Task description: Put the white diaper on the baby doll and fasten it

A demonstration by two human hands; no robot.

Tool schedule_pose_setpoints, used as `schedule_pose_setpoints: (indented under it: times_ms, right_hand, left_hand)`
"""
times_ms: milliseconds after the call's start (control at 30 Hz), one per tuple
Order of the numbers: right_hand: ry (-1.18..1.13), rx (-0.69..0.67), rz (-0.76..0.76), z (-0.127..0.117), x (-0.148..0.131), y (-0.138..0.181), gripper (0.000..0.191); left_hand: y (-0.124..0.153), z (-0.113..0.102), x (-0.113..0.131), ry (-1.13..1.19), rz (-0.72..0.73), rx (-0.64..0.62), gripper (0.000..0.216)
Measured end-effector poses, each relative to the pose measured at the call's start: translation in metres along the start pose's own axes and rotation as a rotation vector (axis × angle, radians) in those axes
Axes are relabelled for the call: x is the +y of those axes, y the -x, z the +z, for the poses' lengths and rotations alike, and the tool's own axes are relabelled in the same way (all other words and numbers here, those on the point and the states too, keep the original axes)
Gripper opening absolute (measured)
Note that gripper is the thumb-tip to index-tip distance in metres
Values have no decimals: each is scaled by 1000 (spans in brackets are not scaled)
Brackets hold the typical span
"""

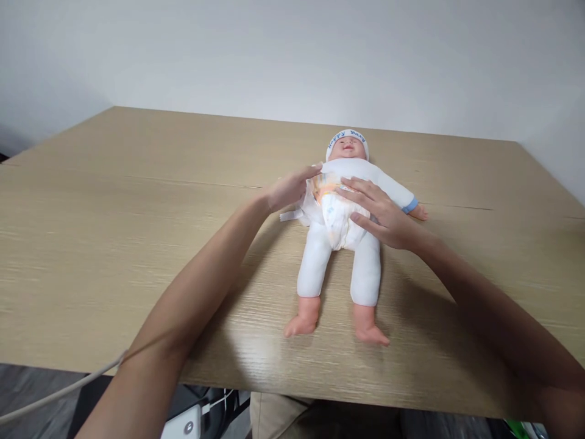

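Observation:
A baby doll point(340, 166) in white clothes and a cap lies face up, feet toward me. A white disposable diaper point(338, 222) with an orange-patterned front covers its hips and belly. On the left, a side wing of the diaper point(292, 216) sticks out, its tab unfastened. My right hand point(382, 214) rests across the diaper's front, fingers spread. Along the doll's left-of-frame side is my left hand point(287, 188), its visible fingers stretched toward the chest at the diaper's upper corner. It hides the doll's arm on that side, and some of its fingers are out of sight.
The doll lies on a wide wooden table point(137, 244) against a pale wall point(274, 55). A white cable point(64, 390) runs up to my left forearm. Below the front edge are a white device point(183, 425) with a plugged-in cord and my trouser leg point(278, 417).

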State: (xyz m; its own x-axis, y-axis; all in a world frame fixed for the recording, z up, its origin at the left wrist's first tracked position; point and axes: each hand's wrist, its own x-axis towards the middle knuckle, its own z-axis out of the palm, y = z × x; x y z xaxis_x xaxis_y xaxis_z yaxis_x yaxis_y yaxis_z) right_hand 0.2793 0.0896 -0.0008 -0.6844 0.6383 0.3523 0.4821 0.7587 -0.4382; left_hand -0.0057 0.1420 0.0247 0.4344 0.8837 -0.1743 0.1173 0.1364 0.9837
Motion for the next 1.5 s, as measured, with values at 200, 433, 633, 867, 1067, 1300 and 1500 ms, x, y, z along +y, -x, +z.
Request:
schedule_pose_setpoints:
  times_ms: [200, 433, 633, 867, 1067, 1300, 1500]
  right_hand:
    - [-6, -3, 6, 0, -2, -1, 59]
    - [-24, 9, 1, 1, -2, -1, 59]
    - [-26, 1, 20, 2, -3, -3, 60]
    - [-34, 250, 127, 8, -3, 19, 53]
    - [12, 496, 522, 0, 23, 64, 35]
    - [81, 372, 662, 4, 33, 72, 22]
    - [-11, 272, 967, -3, 32, 69, 33]
  left_hand:
    - [19, -24, 17, -332, -39, 19, 55]
    - [17, -39, 9, -475, -52, 176, 36]
    - [16, 0, 12, -603, 462, 330, 27]
    - [25, 46, 13, -881, 644, -65, 45]
    - [17, 55, 11, -1038, 572, -20, 49]
    - [-9, 97, 23, -1116, 473, 175, 37]
    - [-17, 109, 24, -1142, 398, 203, 30]
